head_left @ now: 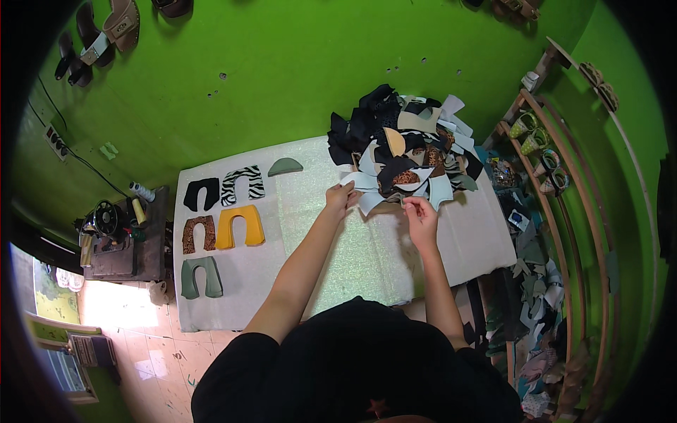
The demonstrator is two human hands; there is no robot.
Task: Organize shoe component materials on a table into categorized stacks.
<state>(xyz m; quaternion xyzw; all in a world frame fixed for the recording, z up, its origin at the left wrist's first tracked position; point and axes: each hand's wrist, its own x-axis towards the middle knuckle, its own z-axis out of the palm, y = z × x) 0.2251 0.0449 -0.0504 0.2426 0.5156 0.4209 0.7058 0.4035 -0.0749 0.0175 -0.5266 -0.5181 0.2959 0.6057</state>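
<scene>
A large heap of cut material scraps point(360, 120) in black, white, tan and leopard print lies on the far right of the table. At its near left edge, my left hand point(341, 199) pinches a pale scrap point(362, 181). My right hand point(421, 217) is at the near edge of the heap, its fingertips closed on the edge of a scrap whose shape is partly hidden. To the left lie U-shaped pieces in black point(202, 194), zebra print point(242, 184), leopard print point(199, 235), mustard yellow point(240, 226) and green point(201, 277). A green half-round piece point(285, 166) lies beside them.
The pale-covered table point(233, 310) stands against a green wall. A sewing machine point(107, 222) with thread spools is at the left. On the right are a wooden rack point(557, 183) with sandals and more scraps point(539, 282) piled low. Sandals point(121, 25) hang on the far wall.
</scene>
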